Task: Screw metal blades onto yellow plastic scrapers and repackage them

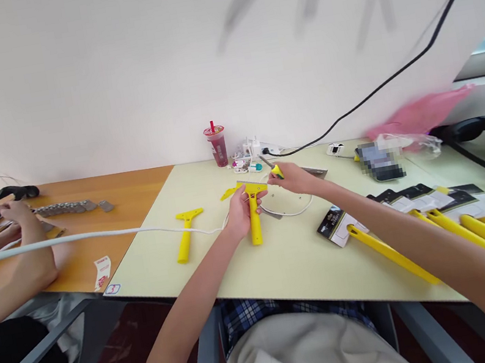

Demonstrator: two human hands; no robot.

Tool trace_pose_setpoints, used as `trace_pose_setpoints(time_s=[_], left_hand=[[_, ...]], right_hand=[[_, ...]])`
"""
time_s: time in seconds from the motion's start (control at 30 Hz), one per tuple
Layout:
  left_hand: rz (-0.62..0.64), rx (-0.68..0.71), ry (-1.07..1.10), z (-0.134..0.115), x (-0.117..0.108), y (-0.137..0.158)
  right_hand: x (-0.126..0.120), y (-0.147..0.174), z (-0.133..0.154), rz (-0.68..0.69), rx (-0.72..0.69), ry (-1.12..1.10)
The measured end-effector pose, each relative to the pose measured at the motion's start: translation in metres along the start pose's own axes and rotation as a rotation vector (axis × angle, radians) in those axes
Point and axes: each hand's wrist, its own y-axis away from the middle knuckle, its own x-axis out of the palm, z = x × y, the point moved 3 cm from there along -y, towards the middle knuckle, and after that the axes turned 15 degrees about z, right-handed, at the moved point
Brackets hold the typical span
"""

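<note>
Left hand point(239, 213) grips a yellow scraper point(255, 224) just below its wide head, so part of the neck is lost behind the fingers; the handle hangs out toward the wearer. Just to its right, the right hand point(292, 177) grasps a screwdriver point(277, 171), the shaft slanting up and leftward; most of its yellow-and-black grip is covered by the fingers. Whether the right fingertips touch the scraper's head cannot be told.

Beyond the left hand lies a small yellow piece point(228, 193), partly masked by that hand. Left of it, a second yellow scraper point(185, 245) rests on the pale counter point(235, 275). Behind the right hand, a flat grey sheet point(317, 172) is mostly hidden. Right of that hand, the forearm cuts across printed cards point(336, 228) and long yellow handles point(391, 252), breaking up their outlines. Farther right, a dark device point(387, 171) is blurred by pixelation.
</note>
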Motion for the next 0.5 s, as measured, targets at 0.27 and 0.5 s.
trace_pose_setpoints(time_s=[0.27,0.5], left_hand=[[-0.105,0.030,0.023,0.000,-0.012,-0.006],[-0.107,0.031,-0.009,0.001,-0.011,-0.007]], right_hand=[[0.023,-0.014,-0.023,0.089,0.052,0.011],[0.035,-0.031,-0.024,0.207,-0.036,0.009]])
